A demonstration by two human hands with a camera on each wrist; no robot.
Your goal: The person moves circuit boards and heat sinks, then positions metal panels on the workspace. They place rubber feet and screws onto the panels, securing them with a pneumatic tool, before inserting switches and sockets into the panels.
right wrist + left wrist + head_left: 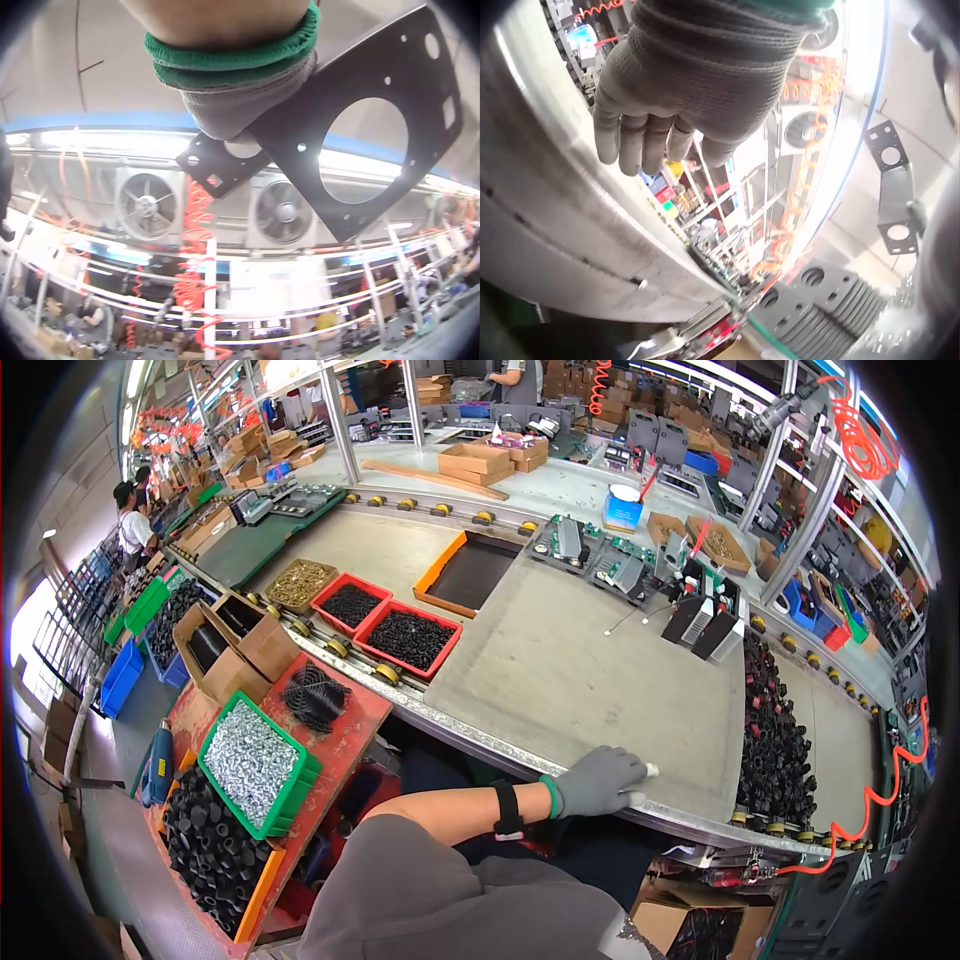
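Note:
My left hand [600,782], in a grey glove with pale fingertips, rests on the front edge of the workbench [600,690]. In the left wrist view its fingers [632,142] hang loosely bent and hold nothing. My right hand [244,105] is outside the head view; its wrist camera shows a glove with a green cuff. It grips a dark bent metal bracket [300,142] with a large round hole at each end. The gripping fingers are mostly hidden behind the bracket. Raised in the air, the bracket [896,195] also shows at the right of the left wrist view.
Red bins [410,642] of black parts and an orange-rimmed tray [470,572] lie at left. Black parts [770,750] pile along the right side. Circuit boards and heatsink assemblies [705,615] stand at the back. A green bin [255,765] of metal pieces sits beside me.

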